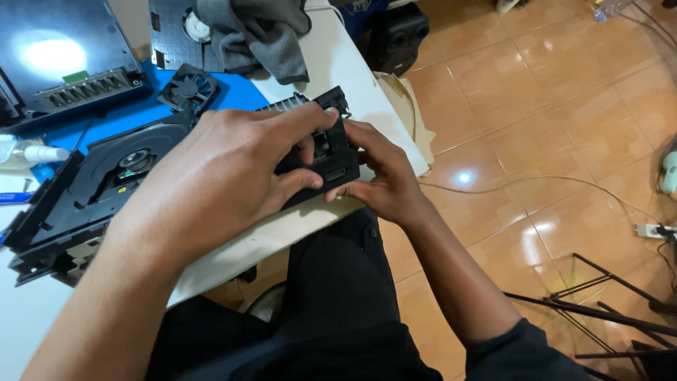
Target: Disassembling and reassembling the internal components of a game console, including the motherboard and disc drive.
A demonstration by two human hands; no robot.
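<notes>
I see both hands clamped on the black plastic module (326, 152) at the white table's edge (282, 236), left hand (218, 183) pressing over it, right hand (381, 173) bracing its end (probably steadying it), beside the opened disc drive (106, 180).

white surface (338, 63): black disc-drive chassis (92, 190) under the fingers (310, 120); small fan (187, 88), grey cloth (261, 35) beyond them.

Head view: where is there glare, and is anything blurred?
Head view: strong glare on the dark panel at top left and a small one on the floor tiles; the left hand, right hand and black part are sharp; straight edges bow toward the frame borders.
</notes>
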